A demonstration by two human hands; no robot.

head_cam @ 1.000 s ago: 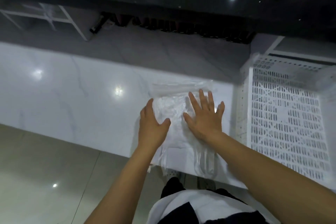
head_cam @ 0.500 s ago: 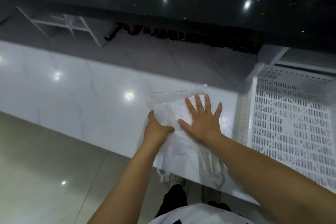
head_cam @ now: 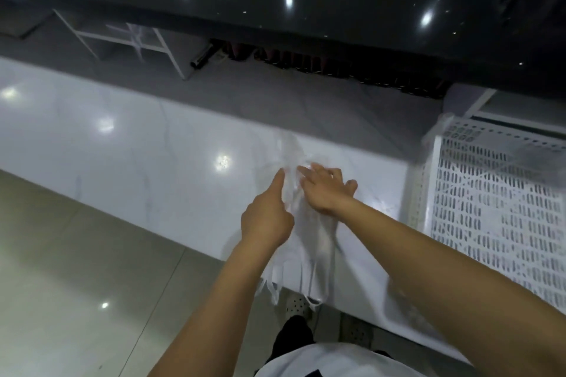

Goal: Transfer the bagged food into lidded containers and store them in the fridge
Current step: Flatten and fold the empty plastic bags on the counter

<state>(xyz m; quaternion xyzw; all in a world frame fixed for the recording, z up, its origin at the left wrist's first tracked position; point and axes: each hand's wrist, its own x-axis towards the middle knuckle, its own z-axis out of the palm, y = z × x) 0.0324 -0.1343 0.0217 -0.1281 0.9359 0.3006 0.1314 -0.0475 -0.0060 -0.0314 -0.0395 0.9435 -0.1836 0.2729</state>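
The white marble-patterned stone bench (head_cam: 128, 144) runs across the view, its near edge over a glossy pale tiled floor (head_cam: 70, 269). Behind it is a dark polished surface carrying light reflections. At the right end of the bench stands a white perforated plastic crate (head_cam: 496, 208), empty as far as can be seen.

The task's thing in view is a thin, clear, crumpled plastic carrier bag (head_cam: 309, 232). It lies flat on the bench near the front edge, just left of the crate, with its handle loops hanging over the edge. It appears empty; no food and no lidded containers are visible.

The left hand (head_cam: 266, 217) rests at the bag's left margin, forefinger extended, the other fingers curled under. Whether its grip pinches the film cannot be told. The right hand (head_cam: 324, 190) lies on the upper part of the bag, fingers loosely spread and pressing down, holding nothing. Motion blur obscures the fingertips.

Judgement: the step in hand looks like flattening or folding the emptied bag. To do it well, one palm should anchor the film while the other sweeps trapped air toward the open handle end. Creases should be pressed firmly, since such film springs back. The hanging handles should be drawn onto the bench first, so the bag does not slide off.
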